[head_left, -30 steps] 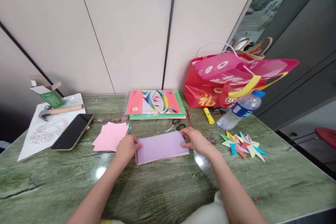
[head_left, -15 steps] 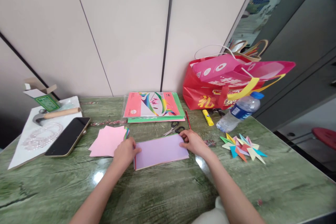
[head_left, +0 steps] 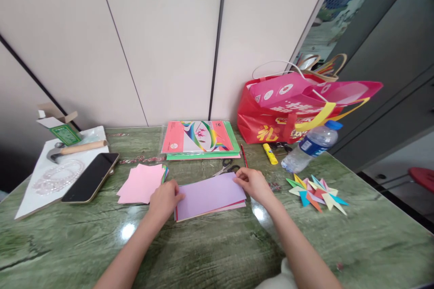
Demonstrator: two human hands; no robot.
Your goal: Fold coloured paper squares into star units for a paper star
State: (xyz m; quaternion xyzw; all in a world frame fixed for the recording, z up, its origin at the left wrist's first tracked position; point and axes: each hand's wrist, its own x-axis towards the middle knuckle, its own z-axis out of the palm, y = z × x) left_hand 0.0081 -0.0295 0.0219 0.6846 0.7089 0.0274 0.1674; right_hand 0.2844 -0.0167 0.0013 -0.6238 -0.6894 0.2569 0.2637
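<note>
A stack of long paper strips (head_left: 210,197), purple on top with red and pale edges below, lies on the table in front of me. My left hand (head_left: 165,198) grips its left end between thumb and fingers. At the upper right corner, my right hand (head_left: 254,183) pinches the purple sheet, whose right side is slightly raised from the sheets beneath. Just behind the stack lie black-handled scissors (head_left: 224,168), partly covered by it. Left of my left hand is a pile of pink square papers (head_left: 140,184) with coloured edges showing.
A packet of coloured paper (head_left: 200,137) lies at the back, with a red pencil (head_left: 244,156) and yellow glue stick (head_left: 270,154) nearby. Right are a red bag (head_left: 261,119), bottle (head_left: 310,146) and folded paper stars (head_left: 317,193). Left are a phone (head_left: 91,178) and hammer (head_left: 77,149).
The purple top sheet's right end has lifted, and more of the pale sheets shows below it. Both hands keep their hold at the ends. The view has shifted slightly.
</note>
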